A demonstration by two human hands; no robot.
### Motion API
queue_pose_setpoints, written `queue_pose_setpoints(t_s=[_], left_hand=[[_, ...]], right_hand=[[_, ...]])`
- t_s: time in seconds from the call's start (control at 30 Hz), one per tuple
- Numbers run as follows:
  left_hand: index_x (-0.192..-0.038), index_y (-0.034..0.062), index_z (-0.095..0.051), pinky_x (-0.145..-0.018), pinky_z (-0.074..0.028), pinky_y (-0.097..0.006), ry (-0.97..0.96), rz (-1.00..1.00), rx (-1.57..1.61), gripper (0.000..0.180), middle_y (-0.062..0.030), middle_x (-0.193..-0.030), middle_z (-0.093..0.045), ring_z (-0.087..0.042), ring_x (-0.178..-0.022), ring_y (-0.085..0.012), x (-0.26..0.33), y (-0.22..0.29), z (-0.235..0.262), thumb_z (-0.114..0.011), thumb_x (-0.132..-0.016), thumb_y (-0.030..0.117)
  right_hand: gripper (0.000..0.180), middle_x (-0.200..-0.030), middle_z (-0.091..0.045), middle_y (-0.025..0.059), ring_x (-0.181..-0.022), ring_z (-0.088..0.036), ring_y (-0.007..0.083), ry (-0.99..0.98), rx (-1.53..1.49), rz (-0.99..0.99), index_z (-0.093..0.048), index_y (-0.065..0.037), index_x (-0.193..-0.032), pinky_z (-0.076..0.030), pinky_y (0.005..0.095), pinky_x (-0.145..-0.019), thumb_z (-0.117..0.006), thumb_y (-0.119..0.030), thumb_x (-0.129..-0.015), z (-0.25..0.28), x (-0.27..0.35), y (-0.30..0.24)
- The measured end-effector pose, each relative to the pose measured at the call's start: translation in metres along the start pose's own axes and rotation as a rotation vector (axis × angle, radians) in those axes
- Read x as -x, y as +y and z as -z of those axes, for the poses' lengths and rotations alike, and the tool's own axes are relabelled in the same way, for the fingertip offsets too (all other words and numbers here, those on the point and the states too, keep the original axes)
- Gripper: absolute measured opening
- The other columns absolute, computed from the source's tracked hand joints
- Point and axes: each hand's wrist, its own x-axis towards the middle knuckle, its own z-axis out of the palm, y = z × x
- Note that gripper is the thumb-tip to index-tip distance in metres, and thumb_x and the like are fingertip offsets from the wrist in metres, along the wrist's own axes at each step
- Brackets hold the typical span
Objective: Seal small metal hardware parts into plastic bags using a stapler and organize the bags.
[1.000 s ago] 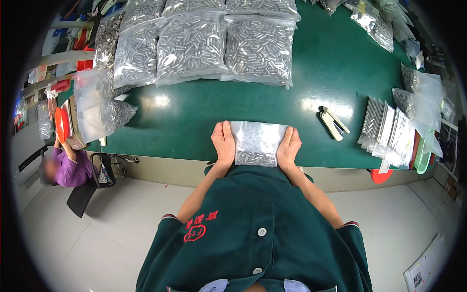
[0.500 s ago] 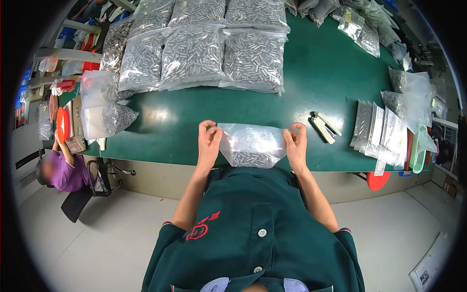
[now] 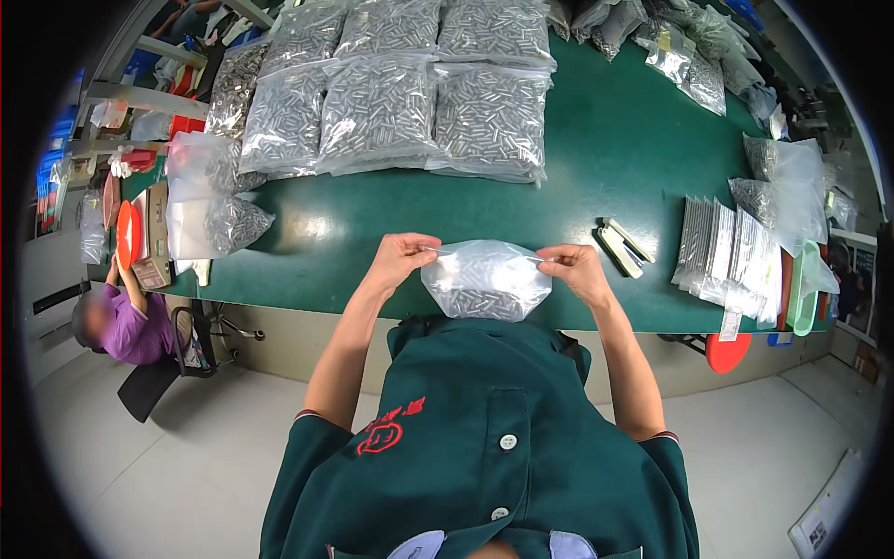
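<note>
A clear plastic bag (image 3: pixel 486 279) lies at the front edge of the green table, with small metal cylinders gathered in its lower part. My left hand (image 3: pixel 402 260) pinches the bag's upper left corner between thumb and fingers. At the upper right corner, my right hand (image 3: pixel 575 268) grips it the same way. The bag's top edge is stretched between them. To the right of my right hand lies a cream and black stapler (image 3: pixel 623 247).
Large filled bags (image 3: pixel 377 112) of metal pins stand in rows at the back left. Smaller bags (image 3: pixel 238 224) lie at the left. A stack of flat packets (image 3: pixel 726 256) and a green tray (image 3: pixel 803 291) sit at the right. A person in purple (image 3: pixel 140 326) sits at far left.
Both hands have turned inward and their elbows spread outward. The bag's top edge is pulled taut, its upper corners drawn in. My view has shifted slightly.
</note>
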Motion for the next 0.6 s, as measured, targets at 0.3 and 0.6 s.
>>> queue_pose_setpoints(t_s=[0.3,0.6], left_hand=[[-0.091,-0.0036,-0.068,-0.065,-0.048,-0.026,-0.025,-0.105,-0.573,0.022,-0.0101,-0.076,-0.066,-0.06,-0.068,-0.0132,0.002,0.04,0.002,-0.07,-0.071,0.004],[-0.089,-0.0011,-0.069,-0.065,-0.049,-0.027,-0.082,-0.038,-0.686,0.021,-0.0092,-0.073,-0.065,-0.06,-0.069,-0.0136,-0.005,0.05,0.005,-0.071,-0.07,0.008]], right_hand=[[0.022,-0.073,-0.066,0.0088,-0.064,-0.058,0.0118,0.128,0.396,0.223,-0.069,0.0,-0.091,-0.047,0.0248,-0.062,-0.072,-0.004,-0.07,-0.005,0.01,-0.02],[0.014,-0.072,-0.066,0.0092,-0.064,-0.06,0.0142,0.235,0.505,0.22,-0.066,0.001,-0.081,-0.048,0.0279,-0.06,-0.071,-0.009,-0.073,0.046,0.024,-0.046]])
